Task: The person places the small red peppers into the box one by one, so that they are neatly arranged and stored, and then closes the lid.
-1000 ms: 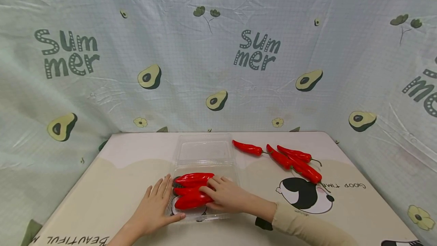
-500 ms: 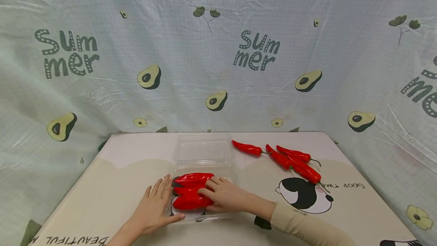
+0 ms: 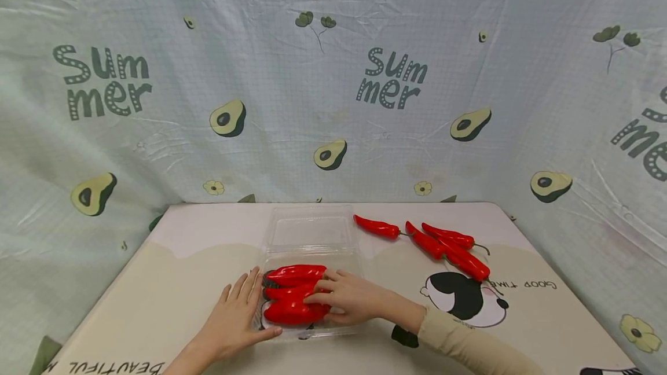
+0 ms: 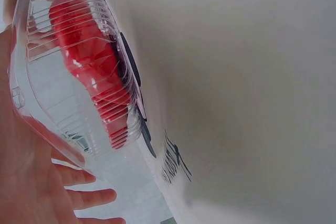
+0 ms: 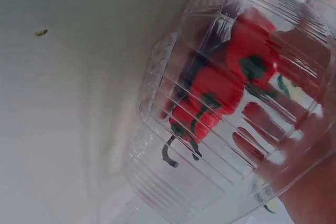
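In the head view, a clear plastic clamshell box (image 3: 341,328) lies unfolded on the table, its lid (image 3: 312,230) laid back on the far side. Three red chili peppers lie side by side in the base, stems to the right. My right hand (image 3: 351,300) reaches in, forefinger and thumb about the stem end of the nearest chili pepper (image 3: 292,312); the fingertips are partly hidden. The farthest pepper (image 3: 296,275) lies beyond its fingers. My left hand (image 3: 234,317) rests with straight spread fingers along the box's left side, thumb by the front edge.
Right of the box, several more red chili peppers lie on the table, one alone (image 3: 376,227) and a crossed group (image 3: 469,262). A printed curtain (image 3: 333,109) closes the back and both sides. The table (image 3: 193,282) has a cartoon-printed cover.
The nearest pepper has shifted slightly left, then settled a little toward the front. My right hand has eased slightly right along it. My left hand stays in place.
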A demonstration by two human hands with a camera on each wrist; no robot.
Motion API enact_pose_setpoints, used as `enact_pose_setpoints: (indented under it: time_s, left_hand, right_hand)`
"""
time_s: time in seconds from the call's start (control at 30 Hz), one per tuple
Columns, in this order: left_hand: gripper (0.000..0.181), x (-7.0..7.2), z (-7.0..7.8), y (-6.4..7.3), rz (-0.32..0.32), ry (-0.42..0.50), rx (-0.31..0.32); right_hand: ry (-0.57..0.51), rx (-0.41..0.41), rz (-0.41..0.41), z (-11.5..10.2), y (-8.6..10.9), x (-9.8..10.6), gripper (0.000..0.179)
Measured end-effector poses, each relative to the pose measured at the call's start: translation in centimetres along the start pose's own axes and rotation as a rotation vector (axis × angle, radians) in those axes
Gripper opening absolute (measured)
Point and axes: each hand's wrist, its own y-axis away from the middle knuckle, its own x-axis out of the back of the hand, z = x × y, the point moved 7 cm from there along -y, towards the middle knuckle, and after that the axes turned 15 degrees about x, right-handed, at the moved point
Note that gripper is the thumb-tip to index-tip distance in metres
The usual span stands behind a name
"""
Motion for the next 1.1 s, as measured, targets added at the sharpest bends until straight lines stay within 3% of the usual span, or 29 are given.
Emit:
enact_pose_setpoints:
  time_s: [0.33, 0.67, 0.93, 1.1]
  left_hand:
    - [0.103, -0.1, -0.1, -0.1, -0.022, 0.013, 0.01]
    - [0.103, 0.1, -0.1, 0.0, 0.011, 0.005, 0.0]
    - [0.103, -0.1, -0.1, 0.0, 0.001, -0.002, 0.003]
    - [0.103, -0.2, -0.1, -0.1, -0.025, 0.011, 0.016]
  right_hand:
    - [-0.006, -0.002, -0.019, 0.0, -0.1, -0.4, 0.043]
    - [0.007, -0.002, -0.011, 0.1, 0.0, -0.5, 0.044]
    - [-0.024, -0.015, 0.065, 0.3, 0.9, 0.0, 0.041]
    - [0.016, -0.039, 0.131, 0.5, 2.1, 0.7, 0.038]
